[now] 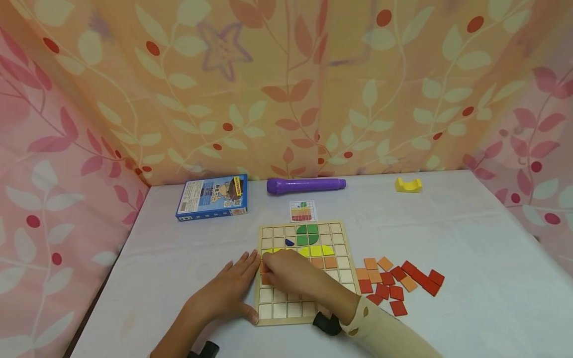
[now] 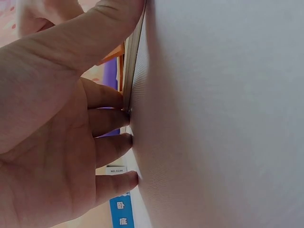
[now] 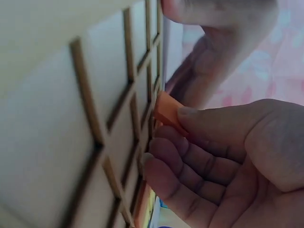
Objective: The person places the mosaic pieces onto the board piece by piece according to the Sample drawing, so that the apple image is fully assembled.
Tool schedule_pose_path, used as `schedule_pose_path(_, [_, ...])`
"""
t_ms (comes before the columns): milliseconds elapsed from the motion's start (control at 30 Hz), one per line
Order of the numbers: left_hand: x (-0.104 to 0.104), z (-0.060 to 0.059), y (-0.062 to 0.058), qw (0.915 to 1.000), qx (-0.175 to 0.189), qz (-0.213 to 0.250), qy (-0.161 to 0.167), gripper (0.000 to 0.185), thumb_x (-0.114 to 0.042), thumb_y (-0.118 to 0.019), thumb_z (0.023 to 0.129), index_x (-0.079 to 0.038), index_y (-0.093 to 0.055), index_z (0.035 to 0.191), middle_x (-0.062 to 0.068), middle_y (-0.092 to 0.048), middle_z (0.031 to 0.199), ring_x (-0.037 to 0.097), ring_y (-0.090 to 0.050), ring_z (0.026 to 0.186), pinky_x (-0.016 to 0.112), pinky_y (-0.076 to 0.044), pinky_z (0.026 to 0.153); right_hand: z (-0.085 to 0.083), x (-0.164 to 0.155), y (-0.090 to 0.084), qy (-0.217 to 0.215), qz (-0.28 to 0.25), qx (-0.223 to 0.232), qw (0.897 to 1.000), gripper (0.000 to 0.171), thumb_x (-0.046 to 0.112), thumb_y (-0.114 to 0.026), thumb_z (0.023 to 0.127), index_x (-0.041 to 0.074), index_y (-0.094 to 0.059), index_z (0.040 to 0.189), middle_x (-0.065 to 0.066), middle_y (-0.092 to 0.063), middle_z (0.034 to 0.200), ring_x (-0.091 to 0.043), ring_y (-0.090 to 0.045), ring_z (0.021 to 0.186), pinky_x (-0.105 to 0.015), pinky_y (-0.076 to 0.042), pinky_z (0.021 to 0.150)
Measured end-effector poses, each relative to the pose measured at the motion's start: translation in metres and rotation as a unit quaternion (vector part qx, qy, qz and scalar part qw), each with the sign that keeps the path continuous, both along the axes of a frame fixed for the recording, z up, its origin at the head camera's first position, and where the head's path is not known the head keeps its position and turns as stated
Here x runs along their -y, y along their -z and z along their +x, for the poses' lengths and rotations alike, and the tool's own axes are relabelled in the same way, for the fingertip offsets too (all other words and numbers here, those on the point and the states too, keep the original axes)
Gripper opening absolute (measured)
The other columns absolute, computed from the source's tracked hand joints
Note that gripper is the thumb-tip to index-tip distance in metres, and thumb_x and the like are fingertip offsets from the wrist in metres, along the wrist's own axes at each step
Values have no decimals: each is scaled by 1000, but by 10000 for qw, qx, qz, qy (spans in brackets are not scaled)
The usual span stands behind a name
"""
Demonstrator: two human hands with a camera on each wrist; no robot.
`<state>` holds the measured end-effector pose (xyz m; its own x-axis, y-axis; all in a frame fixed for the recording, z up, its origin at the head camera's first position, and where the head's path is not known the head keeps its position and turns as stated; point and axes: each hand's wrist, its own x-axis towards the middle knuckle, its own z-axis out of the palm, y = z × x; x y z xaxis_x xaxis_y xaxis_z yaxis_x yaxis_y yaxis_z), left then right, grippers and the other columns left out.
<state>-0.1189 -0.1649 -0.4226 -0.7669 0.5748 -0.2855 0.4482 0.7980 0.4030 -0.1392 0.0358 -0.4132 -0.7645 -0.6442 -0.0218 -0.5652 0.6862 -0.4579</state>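
A wooden grid board [image 1: 286, 322] lies on the white table. My right hand [image 1: 295, 273] reaches over its left columns and pinches an orange square tile [image 3: 168, 111] between thumb and fingers, tilted close against the grid. At the board's left side, my left hand [image 1: 226, 291] rests with straight fingers, its thumb by the near left corner. Green tiles [image 1: 307, 234] form a leaf-like shape near the board's top, beside a small dark blue piece [image 1: 289, 242]. Below them runs a row of yellow tiles [image 1: 315, 251], then orange tiles [image 1: 330, 262]; my right hand hides part of both rows.
Right of the board lie several loose red tiles [image 1: 396, 293] and orange tiles [image 1: 385, 263]. Behind the board are a small pattern card [image 1: 303, 211], a purple microphone-shaped stick [image 1: 306, 185], a blue box [image 1: 212, 197] and a yellow stand [image 1: 408, 185]. Patterned curtains surround the table.
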Motion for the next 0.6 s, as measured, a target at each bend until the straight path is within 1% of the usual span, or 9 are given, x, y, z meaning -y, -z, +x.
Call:
schedule_pose_path(133, [0, 0, -1, 10000, 15, -7, -1, 128, -61, -85, 61, -1, -25, 158, 15, -18, 165, 36, -12, 151, 62, -19, 116, 4, 3, 2, 96, 84, -85, 9999, 15, 17, -70, 95, 16, -61, 84, 11, -51, 68, -7, -49, 63, -21, -42, 60])
schedule_pose_path(367, [-1, 0, -2, 10000, 39, -41, -35, 127, -61, -85, 62, -2, -26, 158, 14, -19, 165, 35, -12, 151, 62, -19, 116, 7, 7, 3, 93, 188, -325, 9993, 9, 15, -71, 94, 13, -65, 87, 10, -52, 69, -7, -48, 62, -21, -43, 60])
schedule_pose_path(500, [0, -1, -1, 10000, 62, -29, -54, 128, -61, -86, 61, -2, -26, 158, 14, -19, 165, 35, -11, 151, 62, -18, 116, 9, 9, 3, 102, 373, -471, 9981, 12, 13, -69, 94, 13, -65, 83, 8, -54, 67, -8, -49, 61, -23, -44, 59])
schedule_pose_path(600, [0, -1, 1, 10000, 72, -26, -49, 129, -62, -86, 61, -2, -26, 158, 13, -19, 165, 34, -11, 152, 61, -18, 116, 13, 8, 4, 91, 526, -624, 9966, 14, 14, -68, 95, 13, -64, 81, 6, -58, 69, -9, -53, 62, -26, -46, 60])
